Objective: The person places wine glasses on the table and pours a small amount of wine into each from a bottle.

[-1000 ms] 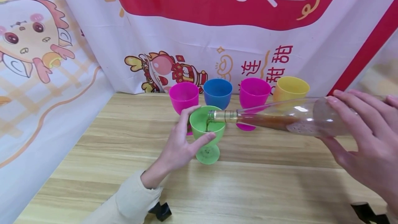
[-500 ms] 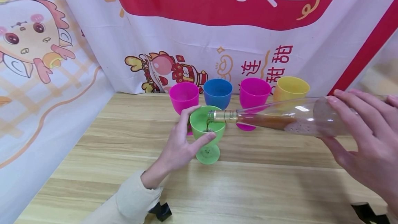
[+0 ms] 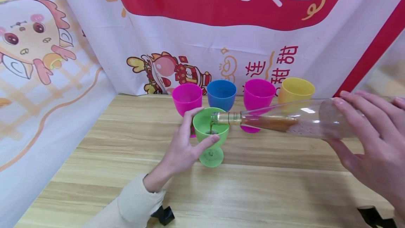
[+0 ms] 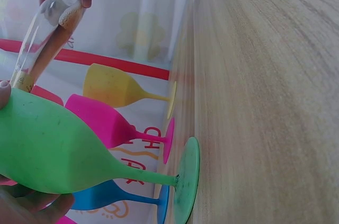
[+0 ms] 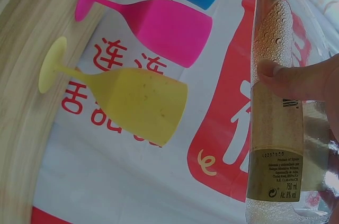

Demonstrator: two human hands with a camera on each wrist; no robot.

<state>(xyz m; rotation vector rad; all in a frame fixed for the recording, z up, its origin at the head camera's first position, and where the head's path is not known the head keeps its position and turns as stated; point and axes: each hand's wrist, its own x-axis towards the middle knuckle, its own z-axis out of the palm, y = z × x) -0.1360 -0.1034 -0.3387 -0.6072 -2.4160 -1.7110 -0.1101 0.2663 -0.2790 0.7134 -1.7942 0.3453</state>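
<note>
My left hand holds the bowl of a green plastic goblet, thumb on the near side and fingers round the far side. The goblet's foot rests on the table, as the left wrist view shows. My right hand grips the body of a clear glass bottle, which lies almost level with its neck over the goblet's rim. A thin stream of brownish liquid runs from the mouth into the bowl. Foam and a gold label show on the bottle in the right wrist view.
Behind the green goblet stand a magenta goblet, a blue one, a second magenta one and a yellow one, in a row. A printed cloth hangs behind the wooden table.
The brown liquid in the bottle has shrunk slightly toward the neck, and a little more dark liquid shows in the green goblet. Both hands stay almost still.
</note>
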